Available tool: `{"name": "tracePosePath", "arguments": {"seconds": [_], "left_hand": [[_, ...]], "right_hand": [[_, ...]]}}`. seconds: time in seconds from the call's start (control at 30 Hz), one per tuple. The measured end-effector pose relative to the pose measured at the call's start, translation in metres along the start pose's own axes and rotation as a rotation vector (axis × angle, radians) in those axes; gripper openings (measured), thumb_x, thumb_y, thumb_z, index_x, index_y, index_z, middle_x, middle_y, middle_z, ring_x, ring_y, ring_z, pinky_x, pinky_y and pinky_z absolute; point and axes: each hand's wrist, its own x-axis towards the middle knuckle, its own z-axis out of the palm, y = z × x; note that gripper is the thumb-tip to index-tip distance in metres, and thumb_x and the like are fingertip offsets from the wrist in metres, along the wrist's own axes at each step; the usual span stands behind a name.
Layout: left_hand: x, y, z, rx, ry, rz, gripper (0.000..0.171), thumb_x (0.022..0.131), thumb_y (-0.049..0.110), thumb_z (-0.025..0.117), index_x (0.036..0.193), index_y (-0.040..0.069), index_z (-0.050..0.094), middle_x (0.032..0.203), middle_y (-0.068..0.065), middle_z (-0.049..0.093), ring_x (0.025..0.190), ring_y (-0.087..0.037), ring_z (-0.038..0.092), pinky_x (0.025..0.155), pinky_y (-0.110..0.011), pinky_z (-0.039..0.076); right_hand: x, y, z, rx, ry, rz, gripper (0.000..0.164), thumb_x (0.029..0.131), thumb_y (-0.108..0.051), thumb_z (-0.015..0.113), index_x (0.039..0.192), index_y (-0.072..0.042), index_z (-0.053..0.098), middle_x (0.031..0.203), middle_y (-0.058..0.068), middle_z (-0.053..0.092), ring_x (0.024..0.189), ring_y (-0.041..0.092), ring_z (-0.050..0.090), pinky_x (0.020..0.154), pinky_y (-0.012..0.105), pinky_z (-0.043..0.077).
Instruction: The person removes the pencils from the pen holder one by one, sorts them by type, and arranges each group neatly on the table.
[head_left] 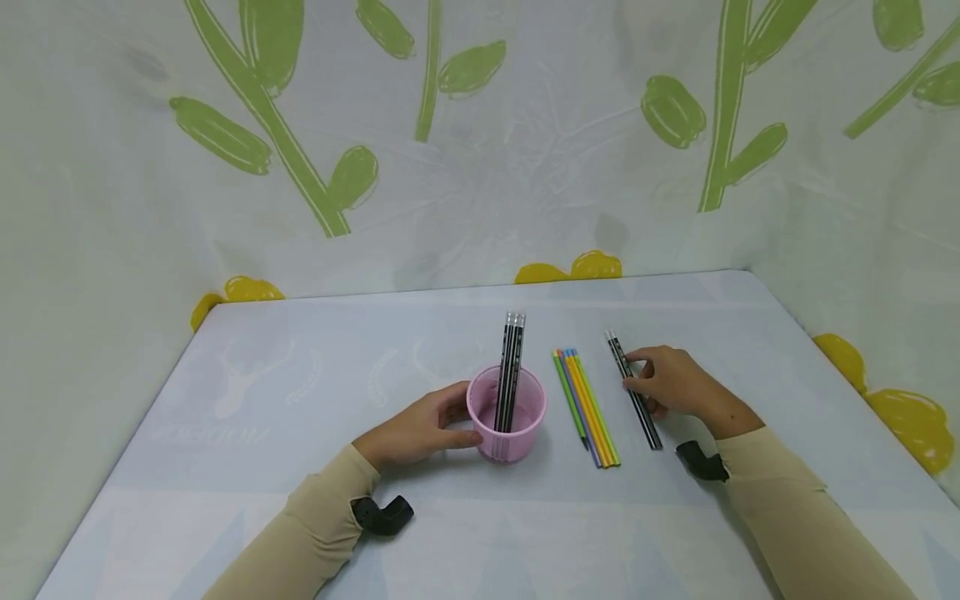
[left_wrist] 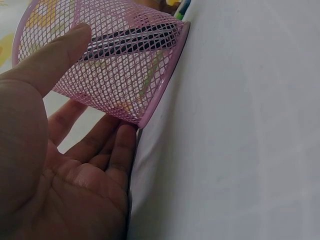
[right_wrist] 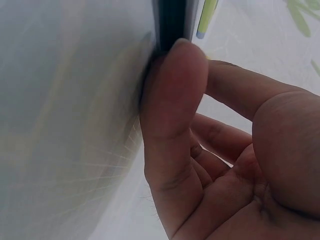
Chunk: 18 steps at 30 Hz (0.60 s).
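Note:
A pink mesh pencil cup [head_left: 506, 448] stands on the table with black pencils [head_left: 509, 367] leaning upright inside, their silver ends up. My left hand [head_left: 420, 429] holds the cup from its left side; the thumb lies along the mesh and the other fingers curl beneath it in the left wrist view [left_wrist: 85, 170]. To the right, more black pencils [head_left: 643, 417] lie side by side on the table. My right hand [head_left: 671, 379] pinches them near their middle, thumb across them and index fingertip at their right edge. In the right wrist view, a finger hides part of the pencils [right_wrist: 171, 25].
Between the cup and the black pencils lies a row of coloured pencils [head_left: 585, 408], green, blue, orange and yellow. A white cloth wall [head_left: 562, 192] with green leaf prints rises behind the table [head_left: 360, 342]. Black wrist devices [head_left: 382, 517] sit on both forearms.

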Motion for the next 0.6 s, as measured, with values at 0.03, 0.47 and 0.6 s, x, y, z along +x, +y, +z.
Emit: {"name": "tracePosePath", "arguments": {"seconds": [0.03,0.47,0.6], "left_hand": [[0.000,0.000,0.000,0.000,-0.001,-0.001,0.066,0.092,0.014,0.073,0.150,0.017,0.042,0.151,0.000,0.048,0.141,-0.021,0.046,0.115,-0.019,0.036],[0.001,-0.003,0.000,-0.012,-0.007,0.018,0.065,0.092,0.013,0.072,0.150,0.017,0.042,0.151,-0.001,0.049,0.141,-0.022,0.046,0.115,-0.021,0.036],[0.000,-0.004,-0.001,-0.011,-0.007,0.015,0.065,0.093,0.013,0.072,0.150,0.017,0.042,0.151,-0.001,0.048,0.141,-0.021,0.045,0.116,-0.020,0.036]], "right_hand": [[0.000,0.000,0.000,-0.001,-0.002,-0.002,0.057,0.096,-0.017,0.066,0.142,0.010,0.045,0.090,0.016,0.070,0.056,0.014,0.066,0.052,0.031,0.058],[-0.003,-0.003,-0.003,-0.023,0.042,-0.036,0.054,0.096,-0.020,0.066,0.140,0.008,0.049,0.086,0.013,0.070,0.055,0.014,0.064,0.052,0.030,0.055],[-0.006,-0.011,-0.002,-0.009,0.090,-0.033,0.051,0.097,-0.022,0.066,0.140,0.001,0.052,0.092,0.014,0.068,0.055,0.014,0.061,0.052,0.029,0.053]]}}
